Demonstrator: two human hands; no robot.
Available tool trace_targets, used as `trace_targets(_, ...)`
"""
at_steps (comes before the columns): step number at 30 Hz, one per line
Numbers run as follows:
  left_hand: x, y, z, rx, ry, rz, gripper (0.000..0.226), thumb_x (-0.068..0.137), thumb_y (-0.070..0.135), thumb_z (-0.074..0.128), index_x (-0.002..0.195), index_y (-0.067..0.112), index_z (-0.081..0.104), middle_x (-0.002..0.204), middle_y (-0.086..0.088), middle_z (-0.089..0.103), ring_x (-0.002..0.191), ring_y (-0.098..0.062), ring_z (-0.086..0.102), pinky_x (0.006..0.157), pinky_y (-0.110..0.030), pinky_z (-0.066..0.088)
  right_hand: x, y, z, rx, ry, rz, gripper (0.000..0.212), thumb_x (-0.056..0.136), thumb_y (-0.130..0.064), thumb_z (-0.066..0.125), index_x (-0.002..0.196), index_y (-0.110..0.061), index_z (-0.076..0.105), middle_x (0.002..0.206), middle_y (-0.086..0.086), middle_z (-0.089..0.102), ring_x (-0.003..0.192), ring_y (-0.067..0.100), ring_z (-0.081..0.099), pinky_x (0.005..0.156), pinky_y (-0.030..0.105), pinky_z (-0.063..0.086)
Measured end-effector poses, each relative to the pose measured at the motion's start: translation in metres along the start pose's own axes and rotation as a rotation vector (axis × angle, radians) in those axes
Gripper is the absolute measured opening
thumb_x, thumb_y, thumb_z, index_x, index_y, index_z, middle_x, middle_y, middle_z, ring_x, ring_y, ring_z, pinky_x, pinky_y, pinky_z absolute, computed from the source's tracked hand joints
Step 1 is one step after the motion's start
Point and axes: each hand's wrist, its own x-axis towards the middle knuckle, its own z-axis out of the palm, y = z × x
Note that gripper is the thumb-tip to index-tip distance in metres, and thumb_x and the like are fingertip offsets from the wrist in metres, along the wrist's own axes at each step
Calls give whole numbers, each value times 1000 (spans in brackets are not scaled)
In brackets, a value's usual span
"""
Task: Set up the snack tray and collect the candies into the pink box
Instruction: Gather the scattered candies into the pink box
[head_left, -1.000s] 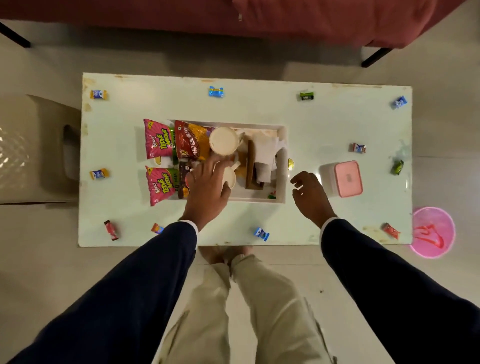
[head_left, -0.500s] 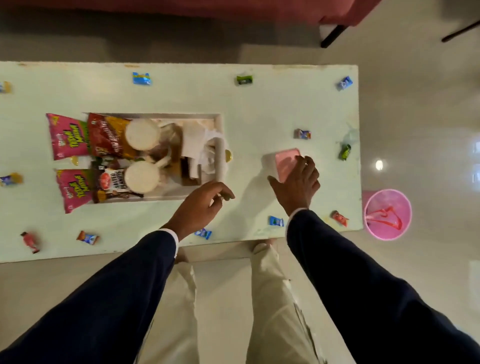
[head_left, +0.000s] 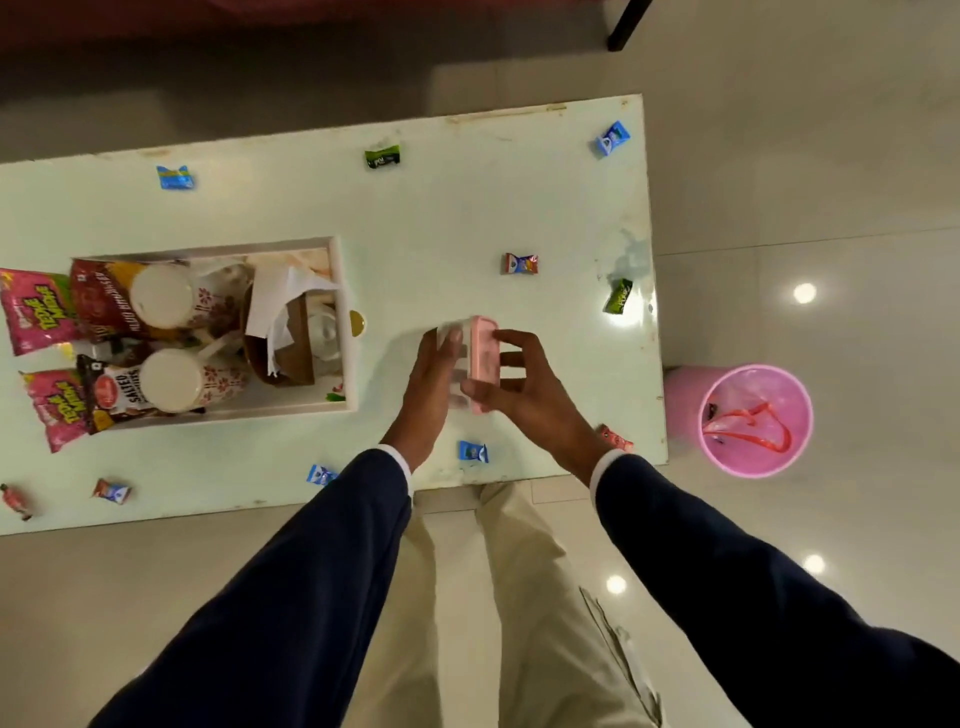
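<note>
Both hands meet over the right half of the pale desk (head_left: 467, 208), forearms in dark sleeves reaching in from below. The left hand (head_left: 431, 379) lies palm-in against the clear side of the pink box (head_left: 482, 358), fingers extended and pressing it. The right hand (head_left: 519, 384) curls around the box's pink lid from the other side, thumb and fingers clamped on it, so the box stands tilted on edge between the two.

Half a second ago only the right hand rested on the box, which lay flat, while the left hand hovered near the tray's corner; now the left hand has come across to the box.

The white tray (head_left: 343, 332) sits to the left, holding two cups, snack packets and napkins, with two pink packets hanging over its left side. Ten wrapped candies lie scattered about the desk. One pink bin (head_left: 756, 421) stands on the floor just beyond the desk's right end.
</note>
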Motion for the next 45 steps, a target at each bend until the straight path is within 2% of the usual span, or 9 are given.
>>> trace_targets(3,-5,0,18,14,61,59,55,86,77,46,122,38,61,108,18,73,96,-2,71,67,-16,56,-9,1,-8,19,6,20,68,81,-35,82,138,-29,44,125,-1,62,105,20,70,87,40,62)
trace_targets(10,7,4,4,-170,-59,-32,62,98,67,38,137,24,60,117,-13,73,87,-25,72,63,-37,59,-7,9,-35,300,-25,55,26,99,-15,47,123,-13,56,123,10,66,111,30,68,91,46,60)
trace_targets(14,11,10,-8,-313,-147,-112,57,101,60,34,137,22,58,124,-12,65,91,-25,71,63,-38,61,19,17,-50,95,275,145,20,98,-11,44,107,-4,61,105,10,63,106,39,61,93,54,57)
trace_targets(23,12,-6,-26,-466,-152,-169,47,107,47,35,137,17,56,131,-14,62,115,-35,65,88,-54,57,51,38,-65,-196,398,301,47,97,-21,57,141,-6,47,138,13,52,124,32,54,104,43,48)
trace_targets(27,11,-11,-24,-483,-145,-193,46,107,47,35,133,17,58,130,-14,66,119,-38,64,93,-58,54,17,34,-52,-496,555,11,43,94,-28,63,135,-18,53,136,8,45,120,29,48,103,38,40)
trace_targets(31,9,-15,-19,-539,-190,-217,49,106,47,37,137,15,57,136,-17,65,119,-37,66,97,-62,52,0,19,-18,-72,100,-16,41,99,-33,60,138,-30,49,120,3,59,101,22,68,78,31,62)
trace_targets(33,10,-13,-15,-496,-176,-213,50,106,49,36,135,16,60,134,-14,67,118,-32,67,92,-57,57,7,16,-3,-68,-20,-4,43,99,-26,61,139,-32,47,113,3,64,93,22,72,72,35,64)
trace_targets(39,23,-10,-21,-25,232,-63,24,104,25,53,127,21,60,132,-5,62,123,-25,60,100,-44,52,53,16,13,-238,180,21,49,94,-4,58,139,-21,49,105,9,61,90,26,67,54,27,60)
trace_targets(45,28,-15,-38,184,45,-57,39,99,17,60,137,23,55,125,4,60,119,-19,59,100,-37,47,79,21,19,-417,210,81,49,94,-8,61,140,-17,47,123,19,55,104,33,63,87,50,59)
